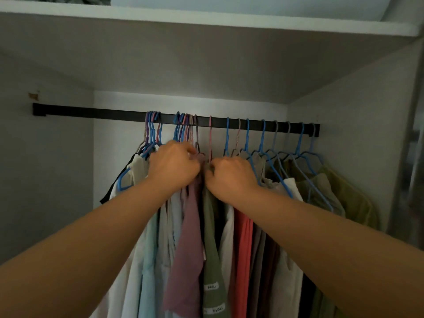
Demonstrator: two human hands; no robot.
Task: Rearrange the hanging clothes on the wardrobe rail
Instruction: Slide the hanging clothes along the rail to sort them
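Observation:
A black wardrobe rail (96, 113) runs across the closet with several blue, pink and purple hangers on it. My left hand (174, 165) grips the top of a bunch of hangers near the middle, above a mauve garment (188, 244). Just to its right, my right hand (231, 174) curls round the shoulder of a pink hanger (210, 136) that carries an olive green garment (212, 260). A coral red garment (242, 249) hangs right of that. Light olive shirts (339, 193) fill the right end.
A white shelf (206, 19) spans the top, close above the rail. The closet's left wall (46, 168) and right wall (358, 145) box the rail in. The rail's left end carries no hangers. White and pale blue clothes (149, 260) hang at the lower left.

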